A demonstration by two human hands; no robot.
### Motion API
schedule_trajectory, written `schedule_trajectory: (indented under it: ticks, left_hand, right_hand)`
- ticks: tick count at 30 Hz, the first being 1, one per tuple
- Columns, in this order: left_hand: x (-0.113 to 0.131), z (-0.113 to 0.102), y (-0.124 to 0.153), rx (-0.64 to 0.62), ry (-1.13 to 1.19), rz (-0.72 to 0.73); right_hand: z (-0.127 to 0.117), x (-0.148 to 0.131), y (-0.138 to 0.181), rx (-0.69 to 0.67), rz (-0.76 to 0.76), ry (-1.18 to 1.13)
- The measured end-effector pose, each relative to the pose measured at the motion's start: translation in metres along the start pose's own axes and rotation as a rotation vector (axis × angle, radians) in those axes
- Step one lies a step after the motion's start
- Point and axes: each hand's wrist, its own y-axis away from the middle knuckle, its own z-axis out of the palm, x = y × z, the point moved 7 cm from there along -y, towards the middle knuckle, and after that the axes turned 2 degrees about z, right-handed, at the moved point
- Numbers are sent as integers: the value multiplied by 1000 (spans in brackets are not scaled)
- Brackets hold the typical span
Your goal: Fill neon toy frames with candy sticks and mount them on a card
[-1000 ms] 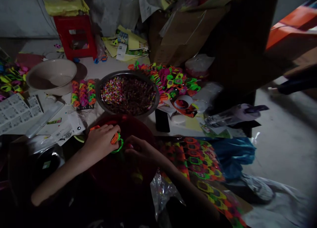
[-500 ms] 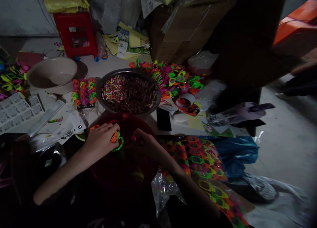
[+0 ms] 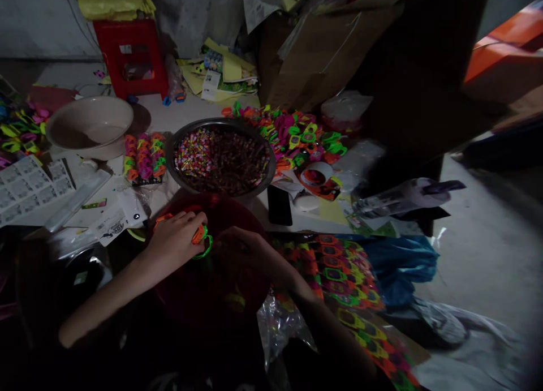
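Observation:
My left hand [image 3: 175, 239] is closed around small neon toy glasses [image 3: 201, 239], orange and green, held over a dark red basin [image 3: 199, 289] in front of me. My right hand [image 3: 248, 252] hovers just to the right of them, over the same basin, fingers curled in shadow; what they hold, if anything, is too dark to see. Behind the basin stands a metal bowl [image 3: 265, 147] full of small colourful candies.
A beige bowl [image 3: 89, 125] sits at the far left, a stack of neon glasses [image 3: 143, 156] beside the metal bowl, a heap of them [image 3: 297, 136] behind it. A black phone [image 3: 279, 205], sticker sheets [image 3: 25, 181], a red stool [image 3: 129, 54], cardboard boxes [image 3: 322, 51] and bagged glasses [image 3: 339, 272] surround me.
My right hand has shifted slightly up and right near the glasses. My left hand keeps its grip in the same place. The view has shifted a little.

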Motion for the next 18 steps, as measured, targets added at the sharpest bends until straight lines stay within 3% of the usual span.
schedule_trajectory:
  ticks: [8, 18]
  left_hand:
    - [2, 0, 1, 16, -11, 17]
    - [7, 4, 2, -3, -52, 43]
  right_hand:
    - [-2, -10, 2, 28, -216, 182]
    - [1, -3, -2, -11, -221, 232]
